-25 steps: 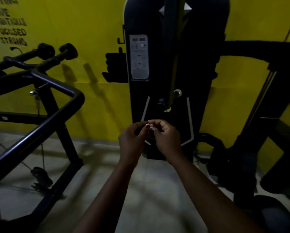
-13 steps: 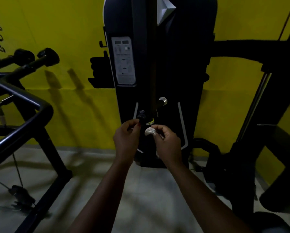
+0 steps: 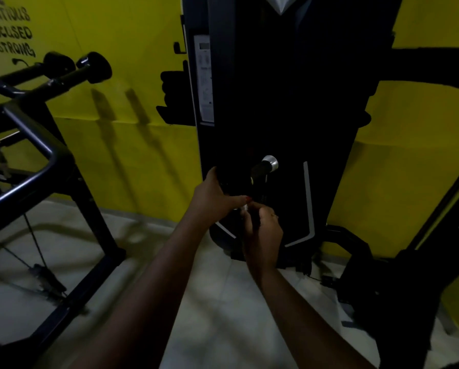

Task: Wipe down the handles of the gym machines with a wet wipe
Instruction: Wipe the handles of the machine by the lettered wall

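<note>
Room: dim gym, yellow wall (image 3: 132, 155), pale tiled floor (image 3: 223, 302).

Right hand (image 3: 265, 233): fingers (image 3: 260, 212) curled in, pinching the wet wipe (image 3: 244, 208). Only a small white scrap of it shows at the fingertips; the rest is hidden in the hand. The wipe sits just below the handle (image 3: 261, 168), not clearly touching it, and right beside the left thumb tip.

Left hand (image 3: 212, 198): fingers (image 3: 215, 177) wrapped round the dark lower-left end of the handle, as far as the dim light lets one see. The thumb is stretched out to the right, its tip meeting the right fingertips at the wipe.

Handle: short black grip, tilted, the upper right end closed by a silver end cap (image 3: 271, 163). It stands out from the front of a tall black machine tower (image 3: 289, 102), which fills the middle of the view against the wall. Pale trim lines run down the tower's lower front. A light instruction label (image 3: 205, 78) is fixed on its left edge.

Surroundings: to the left, well apart from the hands, a dark tubular frame (image 3: 36, 179) with two round padded ends (image 3: 96, 67) above it. Black lettering (image 3: 12, 35) on the wall at upper left, partly cut off. To the right, another dark machine (image 3: 423, 275), details lost in shadow.
</note>
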The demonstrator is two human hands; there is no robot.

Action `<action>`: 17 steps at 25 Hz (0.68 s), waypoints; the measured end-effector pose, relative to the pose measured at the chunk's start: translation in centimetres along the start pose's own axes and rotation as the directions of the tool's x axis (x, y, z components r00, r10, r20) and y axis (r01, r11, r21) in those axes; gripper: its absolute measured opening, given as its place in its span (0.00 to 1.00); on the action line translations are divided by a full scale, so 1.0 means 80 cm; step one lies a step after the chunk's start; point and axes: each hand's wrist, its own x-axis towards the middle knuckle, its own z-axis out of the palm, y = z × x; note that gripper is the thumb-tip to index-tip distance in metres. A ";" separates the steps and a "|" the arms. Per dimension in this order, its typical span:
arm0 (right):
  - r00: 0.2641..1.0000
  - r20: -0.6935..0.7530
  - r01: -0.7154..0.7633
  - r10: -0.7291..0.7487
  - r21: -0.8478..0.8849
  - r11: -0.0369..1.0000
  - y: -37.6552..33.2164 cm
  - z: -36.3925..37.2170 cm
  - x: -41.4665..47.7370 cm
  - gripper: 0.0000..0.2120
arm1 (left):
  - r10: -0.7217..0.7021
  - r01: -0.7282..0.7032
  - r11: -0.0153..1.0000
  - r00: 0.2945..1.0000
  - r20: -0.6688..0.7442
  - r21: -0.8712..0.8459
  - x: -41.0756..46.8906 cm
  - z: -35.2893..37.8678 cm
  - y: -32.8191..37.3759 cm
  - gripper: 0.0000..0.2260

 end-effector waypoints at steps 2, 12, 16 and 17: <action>0.995 0.004 0.102 -0.102 0.013 0.995 0.018 -0.004 -0.010 0.05 | -0.041 0.045 0.993 0.998 -0.036 0.113 0.000 0.014 0.003 0.36; 0.990 0.099 0.082 -0.099 0.170 0.982 0.053 -0.010 0.000 0.11 | -0.092 0.102 0.993 0.986 -0.137 0.065 0.008 0.026 -0.015 0.34; 0.877 0.461 -0.304 0.139 0.305 0.903 0.059 0.007 0.060 0.09 | -0.094 0.098 0.995 0.988 -0.121 0.027 0.011 0.026 -0.015 0.36; 0.765 0.617 -0.478 0.185 0.352 0.805 0.050 0.011 0.079 0.12 | -0.096 0.100 0.994 0.988 -0.119 0.032 0.010 0.027 -0.013 0.36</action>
